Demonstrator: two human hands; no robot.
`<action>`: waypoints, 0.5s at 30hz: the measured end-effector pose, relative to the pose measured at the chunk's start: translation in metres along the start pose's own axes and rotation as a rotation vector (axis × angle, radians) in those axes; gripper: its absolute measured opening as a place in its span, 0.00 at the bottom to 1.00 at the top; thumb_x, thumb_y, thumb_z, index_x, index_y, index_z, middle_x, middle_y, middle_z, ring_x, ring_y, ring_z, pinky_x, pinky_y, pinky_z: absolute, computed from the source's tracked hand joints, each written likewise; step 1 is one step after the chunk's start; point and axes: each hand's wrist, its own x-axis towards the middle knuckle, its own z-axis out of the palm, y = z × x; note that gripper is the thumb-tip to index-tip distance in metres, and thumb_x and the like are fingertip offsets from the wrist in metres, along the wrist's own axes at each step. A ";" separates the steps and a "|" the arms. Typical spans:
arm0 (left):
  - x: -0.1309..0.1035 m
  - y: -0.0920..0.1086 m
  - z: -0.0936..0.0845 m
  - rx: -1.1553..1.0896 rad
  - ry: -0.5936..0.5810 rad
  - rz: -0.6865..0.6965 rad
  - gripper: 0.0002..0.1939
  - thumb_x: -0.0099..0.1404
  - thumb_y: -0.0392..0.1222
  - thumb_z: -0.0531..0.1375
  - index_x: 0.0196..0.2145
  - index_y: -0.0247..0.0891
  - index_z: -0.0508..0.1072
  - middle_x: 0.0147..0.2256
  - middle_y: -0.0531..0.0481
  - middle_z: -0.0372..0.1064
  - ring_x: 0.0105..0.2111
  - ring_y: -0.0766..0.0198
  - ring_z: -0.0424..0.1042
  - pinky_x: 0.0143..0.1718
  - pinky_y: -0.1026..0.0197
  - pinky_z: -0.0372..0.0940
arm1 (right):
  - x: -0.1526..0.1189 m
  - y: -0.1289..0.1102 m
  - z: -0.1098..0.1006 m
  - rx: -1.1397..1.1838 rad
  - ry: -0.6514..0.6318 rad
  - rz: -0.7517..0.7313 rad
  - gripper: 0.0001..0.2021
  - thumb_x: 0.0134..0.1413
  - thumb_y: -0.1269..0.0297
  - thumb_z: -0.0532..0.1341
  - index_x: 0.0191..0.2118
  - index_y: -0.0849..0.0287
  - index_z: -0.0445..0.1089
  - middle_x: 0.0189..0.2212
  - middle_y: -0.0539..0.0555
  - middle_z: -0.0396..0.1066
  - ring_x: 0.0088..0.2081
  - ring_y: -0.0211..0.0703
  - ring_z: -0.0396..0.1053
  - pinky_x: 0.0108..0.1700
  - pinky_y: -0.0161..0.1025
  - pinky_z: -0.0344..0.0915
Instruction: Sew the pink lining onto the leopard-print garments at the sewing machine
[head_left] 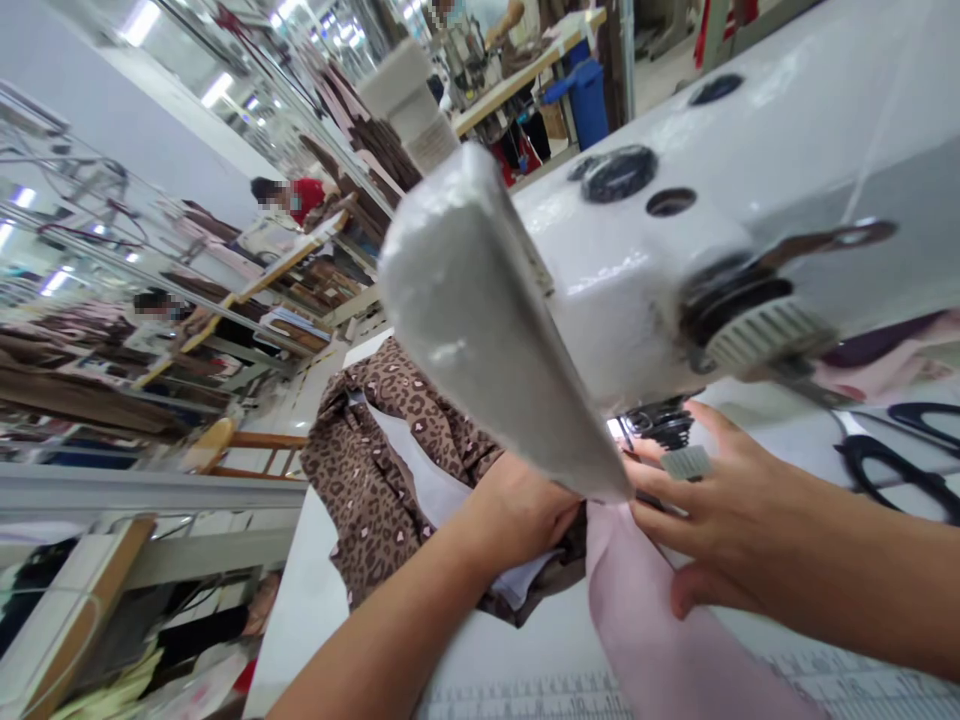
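A white sewing machine (pixel 750 190) fills the upper right, its head over both hands. My left hand (pixel 525 510) is closed on the leopard-print fabric (pixel 367 470), left of the needle area, its fingertips partly hidden behind the machine's end. Pink fabric (pixel 652 620) runs from under the machine head towards me. My right hand (pixel 727 510) lies to the right of the needle area, fingers apart, with its fingertips at the pink fabric's upper edge. White cloth shows through an opening in the leopard-print fabric.
Black-handled scissors (pixel 892 470) lie on the white table (pixel 292 620) at the right. A ruler strip (pixel 525 700) runs along the table's near edge. Other people sit at workstations in the background, among racks of brown and pink fabric. A wooden chair (pixel 247 440) stands beyond the table.
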 end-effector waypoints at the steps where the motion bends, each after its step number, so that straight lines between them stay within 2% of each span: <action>1: 0.002 0.001 -0.001 0.000 0.022 0.011 0.17 0.75 0.35 0.49 0.44 0.38 0.78 0.42 0.42 0.78 0.43 0.57 0.76 0.47 0.54 0.74 | -0.001 0.000 0.001 0.006 -0.005 0.001 0.27 0.60 0.33 0.59 0.43 0.53 0.77 0.48 0.58 0.78 0.58 0.59 0.67 0.64 0.72 0.53; 4: 0.006 0.004 -0.002 0.017 0.038 0.008 0.18 0.75 0.36 0.48 0.40 0.36 0.78 0.39 0.41 0.78 0.40 0.57 0.75 0.45 0.53 0.74 | -0.004 0.001 0.003 0.017 -0.010 0.010 0.28 0.61 0.33 0.58 0.46 0.53 0.77 0.51 0.60 0.76 0.60 0.59 0.66 0.66 0.73 0.49; 8: 0.008 0.007 -0.005 0.018 0.034 -0.019 0.17 0.75 0.35 0.48 0.41 0.36 0.77 0.40 0.42 0.78 0.41 0.58 0.75 0.46 0.54 0.74 | -0.006 0.002 0.003 0.033 -0.009 0.010 0.28 0.62 0.33 0.57 0.47 0.53 0.77 0.50 0.59 0.77 0.60 0.58 0.66 0.69 0.73 0.42; 15: 0.004 0.006 -0.004 -0.012 -0.028 -0.052 0.17 0.75 0.36 0.49 0.40 0.36 0.78 0.42 0.41 0.78 0.43 0.56 0.74 0.48 0.50 0.74 | -0.002 0.002 0.000 0.046 0.003 0.049 0.27 0.58 0.33 0.61 0.44 0.53 0.76 0.49 0.60 0.76 0.58 0.61 0.67 0.66 0.78 0.43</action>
